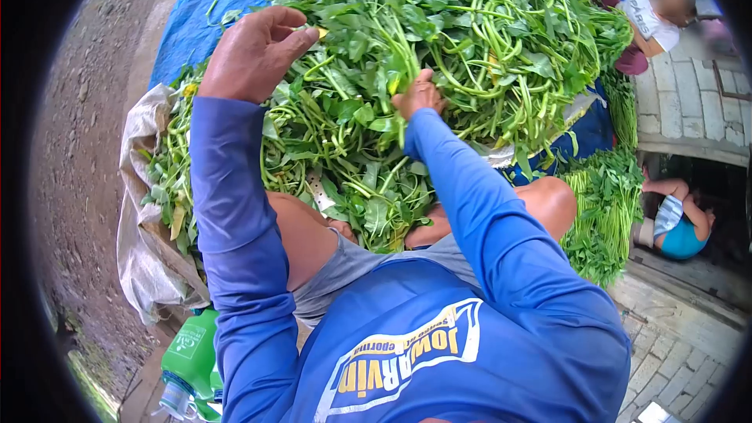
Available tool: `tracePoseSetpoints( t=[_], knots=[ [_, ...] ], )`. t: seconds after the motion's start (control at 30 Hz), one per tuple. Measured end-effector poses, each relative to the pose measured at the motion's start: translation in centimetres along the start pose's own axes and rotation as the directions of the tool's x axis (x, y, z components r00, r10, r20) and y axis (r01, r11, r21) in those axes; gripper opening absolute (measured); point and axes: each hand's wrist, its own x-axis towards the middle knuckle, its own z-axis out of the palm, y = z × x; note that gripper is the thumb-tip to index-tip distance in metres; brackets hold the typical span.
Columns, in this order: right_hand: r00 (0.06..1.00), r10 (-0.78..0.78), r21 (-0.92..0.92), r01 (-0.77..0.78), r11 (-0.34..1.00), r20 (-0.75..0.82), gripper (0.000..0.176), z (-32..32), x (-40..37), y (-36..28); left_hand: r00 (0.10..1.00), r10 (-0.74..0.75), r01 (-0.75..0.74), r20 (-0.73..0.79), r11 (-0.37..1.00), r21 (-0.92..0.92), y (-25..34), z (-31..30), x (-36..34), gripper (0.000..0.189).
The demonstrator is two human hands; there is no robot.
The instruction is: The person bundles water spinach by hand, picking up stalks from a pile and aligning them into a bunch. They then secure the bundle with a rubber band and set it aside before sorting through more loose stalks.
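A big heap of leafy green stems (501, 39) spreads before my crossed legs, over a blue tarp (211, 0). My right hand (421, 95) is closed round a bunch of long stems (399, 47) near the middle of the heap. My left hand (262, 51) is raised over the heap's left part, its fingers curled and the thumb and index finger near each other. A small yellow piece (322, 33) shows at the left thumb tip; whether the fingers hold it is unclear.
A pale woven sack (145, 266) lies at the left, with green plastic bottles (190, 352) below it. Bundled greens (599, 211) lie at the right. One person (654, 19) is at the upper right, another (681, 223) further down. Paving lies on the right.
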Motion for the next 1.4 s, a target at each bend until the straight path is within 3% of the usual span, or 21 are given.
tracePoseSetpoints(
  t=[0.07,0.17,0.27,0.3,0.4,0.43,0.47,0.5,0.6,0.67,0.7,0.77,0.8,0.93,1.0,1.03,1.13,1.27,1.33,1.37,1.4],
  knots=[
    [0.999,-0.038,-0.021,0.038,0.999,0.003,0.071,-3.7,-0.9,-0.8,0.999,-0.001,0.001,-0.040,1.000,-0.007,-0.9,-0.9,-0.2,0.044],
    [0.963,-0.250,-0.088,0.241,0.966,-0.103,0.077,-8.0,0.8,-1.0,0.992,-0.023,0.023,-0.120,1.000,0.002,-2.2,-1.9,-0.3,0.043],
    [0.948,-0.294,-0.155,0.274,0.949,-0.122,0.062,-15.7,-0.9,-4.1,0.991,-0.004,-0.004,-0.136,0.999,-0.054,-2.7,-2.0,-0.7,0.043],
    [0.934,-0.320,-0.214,0.284,0.935,-0.161,0.065,-17.4,-1.9,-5.0,0.991,-0.019,0.013,-0.130,0.999,-0.044,-2.2,-2.1,-1.1,0.043],
    [0.818,-0.504,-0.421,0.368,0.829,-0.278,0.066,-17.2,-5.3,-5.1,0.990,-0.002,0.005,-0.139,1.000,0.020,-2.7,-2.1,-1.5,0.043],
    [0.863,-0.492,-0.340,0.432,0.835,-0.114,0.069,-17.6,-8.1,-5.7,0.992,-0.005,0.007,-0.127,1.000,0.022,-2.7,-2.2,-1.6,0.042],
    [0.851,-0.504,-0.100,0.520,0.848,0.147,0.079,-17.5,-9.0,-5.3,0.993,-0.012,0.016,-0.116,0.999,0.028,-2.7,-2.5,-1.7,0.042],
    [0.744,-0.655,-0.004,0.661,0.750,0.133,0.081,-15.8,-8.4,-3.7,0.995,-0.027,0.030,-0.099,0.999,0.034,-2.9,-2.7,-2.0,0.042],
    [0.766,-0.382,0.301,0.255,0.919,0.516,0.062,-17.5,-9.7,-1.5,0.992,-0.071,0.062,-0.100,0.994,-0.093,-4.4,-3.1,-2.6,0.042],
    [0.840,-0.147,0.277,-0.004,0.961,0.522,0.050,-16.9,-8.1,0.4,0.990,-0.093,0.083,-0.110,0.992,-0.096,-5.0,-3.4,-2.9,0.042],
    [0.905,-0.255,0.296,0.154,0.943,0.341,0.045,-16.0,-7.1,1.1,0.988,-0.101,0.090,-0.114,0.991,-0.097,-5.2,-3.5,-3.0,0.042],
    [0.890,-0.455,0.236,0.451,0.861,-0.044,0.036,-13.3,-4.8,2.8,0.988,-0.108,0.098,-0.113,0.991,-0.094,-5.3,-3.5,-3.1,0.042],
    [0.888,-0.455,0.325,0.451,0.831,-0.067,0.032,-11.6,-3.8,2.7,0.989,-0.106,0.097,-0.106,0.991,-0.090,-5.2,-3.4,-3.0,0.042],
    [0.866,-0.491,0.311,0.442,0.842,0.098,0.027,-4.4,-1.2,1.0,0.991,-0.068,0.062,-0.113,0.997,-0.053,-4.9,-2.8,-2.5,0.044],
    [0.895,-0.413,0.181,0.384,0.906,0.167,0.026,-0.9,-1.7,-0.5,0.992,-0.072,0.071,-0.105,0.997,-0.018,-4.6,-2.4,-2.3,0.045],
    [0.937,-0.339,0.097,0.331,0.939,0.083,0.025,-0.3,-3.1,-1.7,0.992,-0.075,0.076,-0.100,0.997,0.000,-4.4,-2.3,-2.3,0.046],
    [0.936,-0.351,-0.116,0.352,0.929,0.027,0.030,1.3,-4.2,-3.2,0.992,-0.090,0.090,-0.088,0.996,-0.009,-3.8,-2.3,-2.3,0.047],
    [0.960,-0.275,0.031,0.273,0.961,0.047,0.031,-0.4,-3.1,-3.1,0.994,-0.074,0.076,-0.075,0.997,0.026,-3.7,-2.7,-2.3,0.046],
    [0.942,-0.295,0.279,0.243,0.929,0.159,0.025,-0.9,-0.1,-1.4,0.995,-0.068,0.068,-0.069,0.998,0.004,-3.7,-2.4,-2.5,0.046],
    [0.930,-0.290,0.456,0.163,0.875,0.225,0.019,-1.0,1.3,-0.3,0.996,-0.083,0.084,-0.038,0.996,0.022,-3.5,-2.5,-2.4,0.046],
    [0.886,-0.254,0.610,-0.039,0.792,0.387,0.014,-2.4,1.7,0.2,0.996,-0.081,0.082,-0.029,0.996,0.023,-3.5,-2.4,-2.4,0.046]
  ],
)
